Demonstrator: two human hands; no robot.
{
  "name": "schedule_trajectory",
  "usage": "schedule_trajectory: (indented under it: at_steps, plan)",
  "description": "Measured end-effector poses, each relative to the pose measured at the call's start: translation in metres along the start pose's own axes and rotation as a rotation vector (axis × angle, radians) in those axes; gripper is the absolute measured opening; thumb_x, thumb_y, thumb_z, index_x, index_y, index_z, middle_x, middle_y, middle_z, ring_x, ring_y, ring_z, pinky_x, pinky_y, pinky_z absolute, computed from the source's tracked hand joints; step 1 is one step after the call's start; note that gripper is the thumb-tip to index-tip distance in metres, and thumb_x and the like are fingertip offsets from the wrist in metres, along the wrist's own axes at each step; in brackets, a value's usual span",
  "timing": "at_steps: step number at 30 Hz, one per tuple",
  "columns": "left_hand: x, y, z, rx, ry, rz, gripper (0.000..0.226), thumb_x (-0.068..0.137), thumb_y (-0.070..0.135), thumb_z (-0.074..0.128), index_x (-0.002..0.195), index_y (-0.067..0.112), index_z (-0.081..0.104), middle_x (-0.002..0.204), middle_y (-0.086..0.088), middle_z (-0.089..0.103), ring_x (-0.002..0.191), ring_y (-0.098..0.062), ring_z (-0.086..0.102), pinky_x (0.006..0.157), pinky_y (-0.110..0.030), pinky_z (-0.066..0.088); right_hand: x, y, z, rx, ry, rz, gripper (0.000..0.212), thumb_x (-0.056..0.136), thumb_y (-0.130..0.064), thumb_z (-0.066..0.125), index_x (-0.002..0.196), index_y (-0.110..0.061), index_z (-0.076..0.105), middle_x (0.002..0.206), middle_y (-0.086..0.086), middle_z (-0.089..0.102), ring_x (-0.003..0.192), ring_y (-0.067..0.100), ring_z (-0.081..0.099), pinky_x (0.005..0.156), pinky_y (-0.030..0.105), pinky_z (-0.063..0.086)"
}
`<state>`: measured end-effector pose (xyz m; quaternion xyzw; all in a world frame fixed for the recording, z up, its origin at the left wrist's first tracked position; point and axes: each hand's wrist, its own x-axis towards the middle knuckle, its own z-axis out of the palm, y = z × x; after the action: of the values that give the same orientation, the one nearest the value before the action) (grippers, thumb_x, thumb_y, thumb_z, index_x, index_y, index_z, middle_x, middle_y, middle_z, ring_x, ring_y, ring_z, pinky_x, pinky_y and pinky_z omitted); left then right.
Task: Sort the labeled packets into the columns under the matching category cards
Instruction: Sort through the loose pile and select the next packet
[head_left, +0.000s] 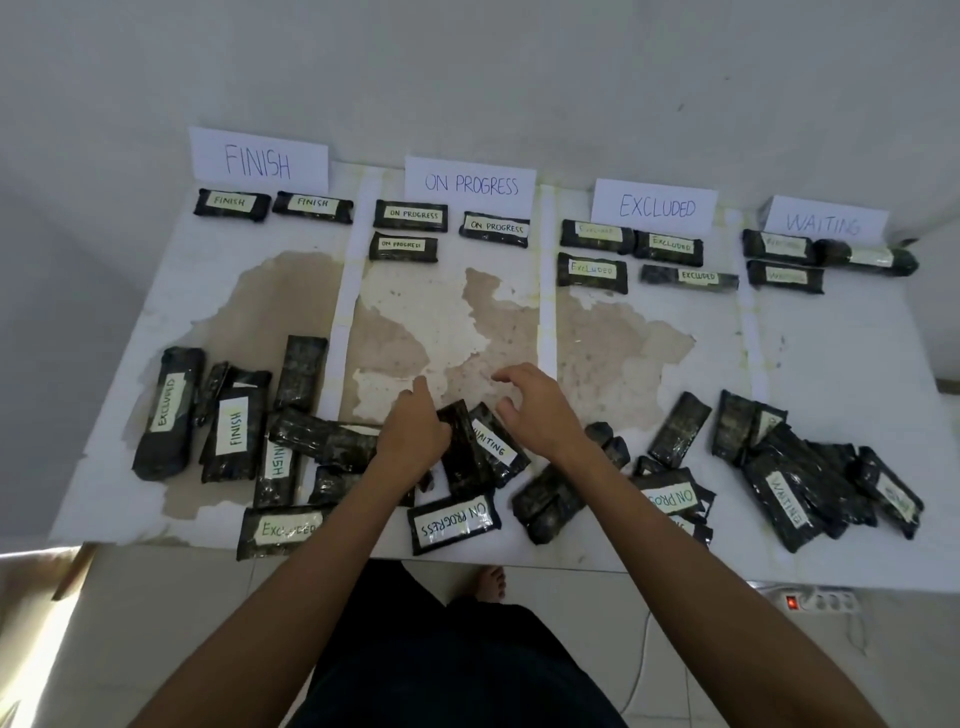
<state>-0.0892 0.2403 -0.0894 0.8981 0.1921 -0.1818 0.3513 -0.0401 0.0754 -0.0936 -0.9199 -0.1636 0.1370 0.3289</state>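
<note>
Two bare forearms are seen rising from the bottom corners of the frame; no sleeves are visible on them, nor any watch, bracelet or ring. The left hand (413, 434) and the right hand (537, 408) are uncovered — no gloves are worn, and the fingernails are cut short and left unpainted so far as can be told. Below the arms, a dark, plain black lower garment of soft cloth (457, 660) is seen, loose-fitting and without any visible print, seam detail or pocket. One bare foot (491, 582) is shown just beyond the garment's upper edge — no shoe or sock is worn on it.
</note>
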Motion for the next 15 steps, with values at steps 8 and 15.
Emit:
schedule_trajectory:
  at_steps: [8,15]
  plan:
    - [0.014,-0.022,-0.028,-0.323,0.049,-0.080,0.057,0.086,0.003,0.053,0.138,0.017,0.036,0.093,-0.009,0.060,0.073,-0.019,0.059,0.050,-0.024,0.046,0.000,-0.010,-0.002,0.069,-0.029,0.049,0.033,0.088,-0.012,0.053,0.121,-0.013,0.058,0.121,0.006,0.057,0.110,0.016,0.053,0.094,0.026,0.041]
    - [0.020,-0.022,-0.037,-0.667,0.046,-0.222,0.052,0.091,0.008,0.051,0.139,0.017,0.033,0.112,-0.012,0.060,0.095,-0.022,0.058,0.065,-0.029,0.053,0.003,-0.030,-0.001,0.281,-0.085,0.161,0.032,0.090,-0.011,0.053,0.122,-0.014,0.057,0.110,0.002,0.059,0.087,0.010,0.056,0.074,0.017,0.044]
